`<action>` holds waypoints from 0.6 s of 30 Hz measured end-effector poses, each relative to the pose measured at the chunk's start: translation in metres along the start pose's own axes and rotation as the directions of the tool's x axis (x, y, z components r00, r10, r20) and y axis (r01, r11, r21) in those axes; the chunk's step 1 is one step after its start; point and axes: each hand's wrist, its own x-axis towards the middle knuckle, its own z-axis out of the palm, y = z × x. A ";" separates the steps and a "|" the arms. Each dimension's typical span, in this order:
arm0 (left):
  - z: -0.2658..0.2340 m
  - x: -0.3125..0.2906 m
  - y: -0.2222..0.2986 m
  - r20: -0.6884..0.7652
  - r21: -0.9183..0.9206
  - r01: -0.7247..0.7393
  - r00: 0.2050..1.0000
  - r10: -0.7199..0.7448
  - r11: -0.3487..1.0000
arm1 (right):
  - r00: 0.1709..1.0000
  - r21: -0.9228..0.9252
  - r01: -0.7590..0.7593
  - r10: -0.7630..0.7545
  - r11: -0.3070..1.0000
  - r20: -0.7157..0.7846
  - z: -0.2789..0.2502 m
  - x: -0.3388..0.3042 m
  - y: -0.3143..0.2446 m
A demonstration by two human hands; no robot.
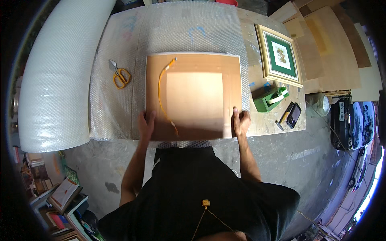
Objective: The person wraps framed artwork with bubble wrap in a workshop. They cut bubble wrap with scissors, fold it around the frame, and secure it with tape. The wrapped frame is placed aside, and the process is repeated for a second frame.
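Observation:
A picture frame (194, 96) lies or is held back side up over the bubble wrap, showing its brown backing board with a paler square in the middle. A yellow-orange hanging cord (160, 94) curves down the left part of the backing. My left hand (147, 124) is closed on the left edge of the frame near its close corner. Opposite it, my right hand (241, 122) grips the right edge, thumb on top. The bubble wrap sheet (173, 32) spreads across the table beneath and beyond the frame. Whether the frame rests fully on it I cannot tell.
A big bubble wrap roll (60, 80) stands at the left, with orange-handled scissors (120, 76) nearby. On the right lie a gold-framed picture (265, 50), a green tape dispenser (265, 102), a cutter (284, 114) and a phone (294, 115). Boards (325, 36) lean beyond the table.

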 end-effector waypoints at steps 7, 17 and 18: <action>0.060 0.172 0.050 -0.009 0.140 -0.168 0.985 0.171 0.976 | 0.973 -0.037 0.181 -0.184 0.983 -0.138 0.078 0.154 -0.027; 0.053 0.129 -0.031 -0.249 0.542 0.094 0.967 0.052 0.835 | 0.956 -0.401 0.120 -0.215 0.908 -0.200 0.068 0.150 0.036; 0.044 0.109 -0.040 -0.239 0.590 0.066 0.966 0.097 0.805 | 0.961 -0.460 0.126 -0.222 0.879 -0.162 0.066 0.142 0.042</action>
